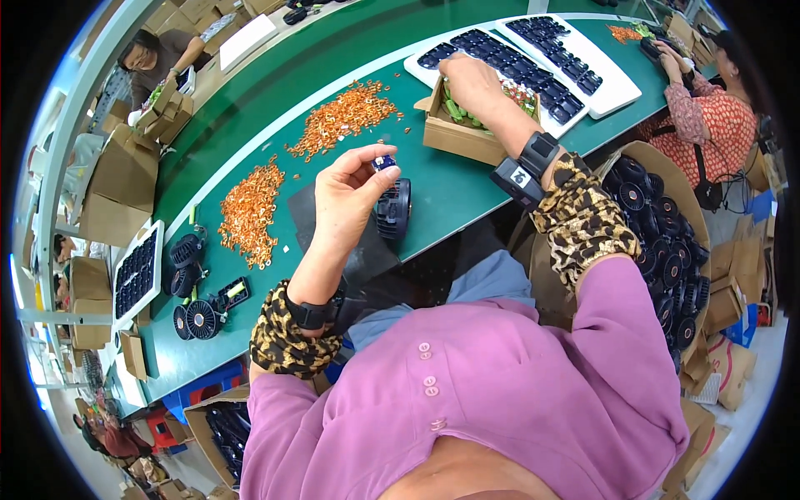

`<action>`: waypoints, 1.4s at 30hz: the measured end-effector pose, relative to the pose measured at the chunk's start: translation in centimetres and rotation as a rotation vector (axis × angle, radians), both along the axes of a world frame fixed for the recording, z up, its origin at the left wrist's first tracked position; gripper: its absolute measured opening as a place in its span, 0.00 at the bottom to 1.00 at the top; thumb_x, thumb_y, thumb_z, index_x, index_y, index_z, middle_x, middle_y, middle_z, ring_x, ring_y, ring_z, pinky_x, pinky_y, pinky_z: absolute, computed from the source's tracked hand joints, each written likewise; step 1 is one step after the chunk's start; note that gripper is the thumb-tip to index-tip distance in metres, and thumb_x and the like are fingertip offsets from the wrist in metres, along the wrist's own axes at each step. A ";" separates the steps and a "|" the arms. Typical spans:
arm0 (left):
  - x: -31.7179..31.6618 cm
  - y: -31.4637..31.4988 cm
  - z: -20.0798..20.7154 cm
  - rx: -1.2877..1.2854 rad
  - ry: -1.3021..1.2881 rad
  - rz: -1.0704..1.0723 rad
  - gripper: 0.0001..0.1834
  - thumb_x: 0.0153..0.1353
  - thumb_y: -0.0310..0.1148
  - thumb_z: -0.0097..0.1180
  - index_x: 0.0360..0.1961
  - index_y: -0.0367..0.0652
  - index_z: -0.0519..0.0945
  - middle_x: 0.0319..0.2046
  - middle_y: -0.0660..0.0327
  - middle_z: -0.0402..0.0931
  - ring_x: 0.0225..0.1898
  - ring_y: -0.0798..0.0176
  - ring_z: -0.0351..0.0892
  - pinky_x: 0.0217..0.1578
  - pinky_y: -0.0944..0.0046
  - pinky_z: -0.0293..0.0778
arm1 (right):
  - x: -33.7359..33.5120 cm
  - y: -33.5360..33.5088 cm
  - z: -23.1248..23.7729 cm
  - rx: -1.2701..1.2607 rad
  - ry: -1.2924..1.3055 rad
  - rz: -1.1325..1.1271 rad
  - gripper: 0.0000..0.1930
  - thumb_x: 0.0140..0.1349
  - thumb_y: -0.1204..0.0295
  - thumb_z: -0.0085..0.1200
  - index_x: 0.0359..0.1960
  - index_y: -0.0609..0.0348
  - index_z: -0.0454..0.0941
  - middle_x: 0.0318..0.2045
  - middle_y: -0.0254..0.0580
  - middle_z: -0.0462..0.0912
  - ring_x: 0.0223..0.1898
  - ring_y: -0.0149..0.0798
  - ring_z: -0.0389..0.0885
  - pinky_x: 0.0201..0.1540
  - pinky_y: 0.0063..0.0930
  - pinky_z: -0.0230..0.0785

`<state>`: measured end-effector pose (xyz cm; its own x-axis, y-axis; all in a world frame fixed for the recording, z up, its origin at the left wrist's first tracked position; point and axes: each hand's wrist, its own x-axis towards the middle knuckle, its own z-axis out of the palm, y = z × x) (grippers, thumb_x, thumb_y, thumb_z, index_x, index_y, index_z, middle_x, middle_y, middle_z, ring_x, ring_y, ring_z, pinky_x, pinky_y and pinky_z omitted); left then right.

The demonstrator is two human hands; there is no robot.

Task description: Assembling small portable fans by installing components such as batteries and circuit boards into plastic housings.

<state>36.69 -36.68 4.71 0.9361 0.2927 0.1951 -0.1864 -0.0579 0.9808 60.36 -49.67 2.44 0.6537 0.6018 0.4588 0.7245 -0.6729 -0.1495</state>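
Observation:
My left hand (350, 190) pinches a small dark blue circuit board (384, 162) between thumb and fingers, raised over the table. Just below and to the right of it, a black round fan unit (395, 210) stands on edge beside a dark mat (364, 254). My right hand (473, 82) is over an open cardboard box (462, 143) that holds green parts (454, 108) and other small pieces. Its fingers are bent down over the box contents, and the fingertips are hidden, so what they hold cannot be made out.
Two heaps of orange rings (344, 119) (250, 215) lie on the green table. White trays of black parts (612, 87) stand behind the box. More fans (202, 318) lie at left; a carton of fans (700, 208) stands at my right. Other people sit across and at right.

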 end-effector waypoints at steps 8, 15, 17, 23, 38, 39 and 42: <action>-0.3 0.7 -0.1 0.009 -0.016 0.003 0.11 0.56 0.23 0.57 0.42 0.37 0.79 0.32 0.64 0.78 0.32 0.72 0.77 0.34 0.74 0.72 | 0.6 -0.2 0.3 -0.207 -0.225 0.141 0.08 0.54 0.74 0.46 0.36 0.56 0.75 0.35 0.45 0.77 0.38 0.48 0.78 0.37 0.39 0.73; -0.1 0.8 0.2 -0.020 -0.006 0.010 0.14 0.57 0.22 0.54 0.46 0.36 0.77 0.32 0.62 0.78 0.33 0.70 0.78 0.36 0.73 0.73 | -1.4 -3.1 1.7 0.499 0.465 0.268 0.07 0.52 0.73 0.58 0.33 0.59 0.78 0.30 0.40 0.83 0.33 0.33 0.81 0.39 0.26 0.72; 0.0 0.6 0.2 0.014 -0.010 -0.011 0.16 0.58 0.21 0.52 0.49 0.36 0.75 0.34 0.60 0.77 0.35 0.69 0.79 0.39 0.72 0.74 | -2.9 -3.2 1.6 0.870 0.746 0.427 0.06 0.56 0.75 0.56 0.35 0.62 0.76 0.32 0.41 0.82 0.36 0.32 0.80 0.42 0.24 0.72; -0.3 0.2 0.4 -0.001 -0.018 0.009 0.18 0.58 0.17 0.50 0.50 0.34 0.73 0.39 0.57 0.77 0.38 0.66 0.80 0.42 0.70 0.76 | -9.7 -3.6 3.8 1.069 1.200 0.800 0.07 0.61 0.76 0.51 0.41 0.61 0.72 0.37 0.46 0.81 0.41 0.34 0.78 0.46 0.26 0.70; -0.5 -0.2 -1.0 0.270 -0.133 0.065 0.14 0.54 0.17 0.56 0.43 0.34 0.77 0.39 0.60 0.77 0.39 0.69 0.79 0.42 0.71 0.75 | -15.9 -2.4 2.2 1.016 1.290 0.637 0.15 0.58 0.78 0.53 0.47 0.64 0.68 0.29 0.40 0.80 0.29 0.28 0.78 0.35 0.18 0.71; -0.6 -0.3 -1.0 0.270 -0.132 0.064 0.14 0.54 0.17 0.56 0.43 0.34 0.77 0.39 0.60 0.77 0.39 0.69 0.79 0.42 0.71 0.75 | -16.0 -2.4 2.1 1.017 1.290 0.636 0.15 0.58 0.78 0.53 0.47 0.64 0.68 0.29 0.40 0.80 0.29 0.28 0.78 0.35 0.18 0.71; -0.7 -0.6 -0.8 0.372 -0.146 0.078 0.13 0.54 0.17 0.56 0.42 0.35 0.78 0.40 0.60 0.75 0.40 0.70 0.77 0.42 0.72 0.75 | -16.1 -2.4 2.1 1.005 1.266 0.622 0.15 0.58 0.79 0.52 0.47 0.64 0.67 0.28 0.40 0.79 0.29 0.29 0.78 0.35 0.18 0.71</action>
